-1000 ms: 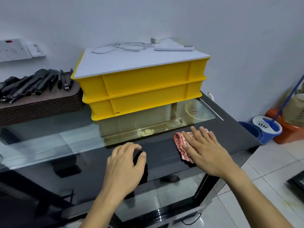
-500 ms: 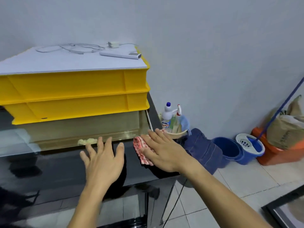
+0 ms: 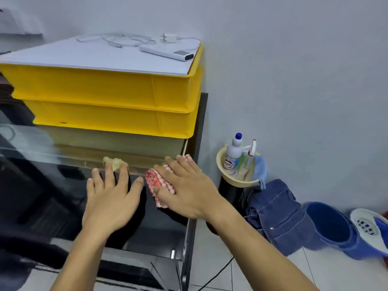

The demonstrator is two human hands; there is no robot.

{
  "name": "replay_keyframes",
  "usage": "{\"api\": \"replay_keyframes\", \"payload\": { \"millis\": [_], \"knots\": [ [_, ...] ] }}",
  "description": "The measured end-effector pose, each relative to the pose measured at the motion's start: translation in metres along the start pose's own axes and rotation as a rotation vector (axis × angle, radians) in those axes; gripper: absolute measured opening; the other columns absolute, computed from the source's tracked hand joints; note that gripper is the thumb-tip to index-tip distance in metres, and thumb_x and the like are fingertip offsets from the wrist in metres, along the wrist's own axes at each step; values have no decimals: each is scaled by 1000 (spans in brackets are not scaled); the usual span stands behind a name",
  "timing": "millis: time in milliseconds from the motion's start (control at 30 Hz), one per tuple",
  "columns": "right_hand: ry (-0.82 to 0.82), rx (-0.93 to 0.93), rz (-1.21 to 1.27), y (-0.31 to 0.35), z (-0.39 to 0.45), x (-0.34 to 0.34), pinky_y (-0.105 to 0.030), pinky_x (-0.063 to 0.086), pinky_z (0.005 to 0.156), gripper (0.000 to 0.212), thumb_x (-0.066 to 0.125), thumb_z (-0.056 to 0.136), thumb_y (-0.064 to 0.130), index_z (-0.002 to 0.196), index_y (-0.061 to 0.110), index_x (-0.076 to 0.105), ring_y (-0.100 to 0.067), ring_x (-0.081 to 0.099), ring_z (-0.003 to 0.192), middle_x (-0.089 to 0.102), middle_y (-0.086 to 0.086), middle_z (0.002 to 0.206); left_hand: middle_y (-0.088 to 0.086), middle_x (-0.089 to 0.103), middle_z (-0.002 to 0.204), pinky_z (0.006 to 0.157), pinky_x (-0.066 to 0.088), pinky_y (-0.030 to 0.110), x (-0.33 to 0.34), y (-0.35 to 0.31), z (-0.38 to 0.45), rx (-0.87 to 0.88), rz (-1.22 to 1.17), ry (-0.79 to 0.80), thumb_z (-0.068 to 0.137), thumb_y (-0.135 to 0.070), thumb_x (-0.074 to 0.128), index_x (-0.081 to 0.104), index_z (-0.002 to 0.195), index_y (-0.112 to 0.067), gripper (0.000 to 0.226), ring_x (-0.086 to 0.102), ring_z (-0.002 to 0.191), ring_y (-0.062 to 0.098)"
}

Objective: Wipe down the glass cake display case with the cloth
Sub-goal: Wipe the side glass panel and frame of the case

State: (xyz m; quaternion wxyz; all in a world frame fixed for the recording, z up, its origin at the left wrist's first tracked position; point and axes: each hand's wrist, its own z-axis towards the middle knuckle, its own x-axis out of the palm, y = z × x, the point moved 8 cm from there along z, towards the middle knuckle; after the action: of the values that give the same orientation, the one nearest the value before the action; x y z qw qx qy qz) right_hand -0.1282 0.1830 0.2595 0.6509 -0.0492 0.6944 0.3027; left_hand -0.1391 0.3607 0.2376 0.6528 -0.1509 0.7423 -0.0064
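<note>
Cloth [image 3: 160, 185], red-checked, lies on the display case [image 3: 63, 185] glass top near its right edge, pressed flat under the right hand [image 3: 184, 190] with straight fingers. Left hand [image 3: 111, 198] rests just left of it, fingers spread flat on the glass. Yellow crates [image 3: 105, 101] stand stacked at the far side.

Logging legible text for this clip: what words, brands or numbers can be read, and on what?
"mplus": partial word on the blue label of the white bottle standing in the beige basin; its first letters are cut off.
Power bank display: too blurred to read.
Spray bottle: no legible label.
Nothing else carries text.
</note>
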Motion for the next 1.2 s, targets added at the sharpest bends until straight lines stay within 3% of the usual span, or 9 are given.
{"api": "replay_keyframes", "payload": {
  "millis": [133, 333, 500, 633, 767, 900, 1000, 1133, 1200],
  "knots": [
    [70, -66, -24, -37, 39, -14, -36, -14, 129, 63, 25, 107, 61, 166, 39, 17, -16, -7, 161, 5, 3, 175, 17, -19, 172, 128, -7, 49, 12, -35, -2, -113, 10, -44, 106, -58, 9, -13, 166, -17, 76, -17, 158, 37],
    [125, -232, 5, -68, 56, -21, -30, -18, 126, 62, 23, 106, 65, 164, 44, 17, -10, -9, 160, 4, 10, 175, 2, -27, 171, 128, -12, 42, 11, -36, -15, -173, -59, -24, 96, -67, 1, -15, 165, -27, 82, -28, 157, 22],
    [121, -321, -10, -72, 60, -16, -30, -20, 124, 65, 19, 104, 67, 165, 44, 15, -12, -9, 160, 3, 8, 175, -6, -33, 166, 127, -18, 37, 16, -58, -51, -271, -91, -79, 99, -67, -1, -24, 157, -33, 71, -34, 152, 15],
    [110, -438, -28, -70, 59, -13, -38, -13, 129, 73, 7, 99, 68, 165, 40, 16, -19, -3, 161, 7, 1, 175, -16, -21, 168, 124, -16, 29, 23, -72, -81, -399, -111, -202, 88, -74, -11, -9, 163, -38, 83, -24, 155, 8],
    [120, -595, -58, -73, 58, -12, -43, -6, 129, 74, 10, 99, 65, 165, 34, 24, -27, 7, 160, 17, -6, 174, -8, 1, 175, 129, -3, 33, 21, -72, -85, -485, -110, -260, 99, -69, 4, 11, 166, -37, 75, -5, 161, 15],
    [170, -733, -86, -64, 57, -18, -48, 1, 131, 79, 7, 94, 63, 166, 31, 21, -32, 11, 160, 20, -9, 173, 0, -1, 176, 129, 2, 42, 24, -71, -81, -718, -104, -254, 111, -47, 17, 7, 168, -29, 60, -2, 162, 25],
    [245, -775, -103, -56, 59, -23, -50, 2, 130, 79, 14, 96, 64, 166, 28, 16, -34, 9, 160, 16, -11, 173, 4, 3, 176, 130, 5, 46, 27, -80, -83, -870, -126, -317, 112, -42, 18, 9, 168, -21, 60, 2, 161, 30],
    [341, -738, -76, -45, 58, -23, -54, 0, 129, 82, 20, 97, 77, 165, 30, 21, -35, 6, 160, 15, -11, 174, 5, 6, 175, 129, 4, 45, 27, -90, -95, -899, -136, -361, 112, -46, 19, 12, 168, -21, 62, 2, 161, 29],
    [282, -783, -120, -42, 52, -19, -54, -1, 129, 102, 13, 87, 93, 166, 30, 19, -35, 5, 161, 13, -11, 174, 5, 5, 176, 130, 4, 45, 28, -92, -97, -881, -137, -355, 111, -47, 19, 11, 168, -21, 63, 0, 161, 28]
  ]
}}
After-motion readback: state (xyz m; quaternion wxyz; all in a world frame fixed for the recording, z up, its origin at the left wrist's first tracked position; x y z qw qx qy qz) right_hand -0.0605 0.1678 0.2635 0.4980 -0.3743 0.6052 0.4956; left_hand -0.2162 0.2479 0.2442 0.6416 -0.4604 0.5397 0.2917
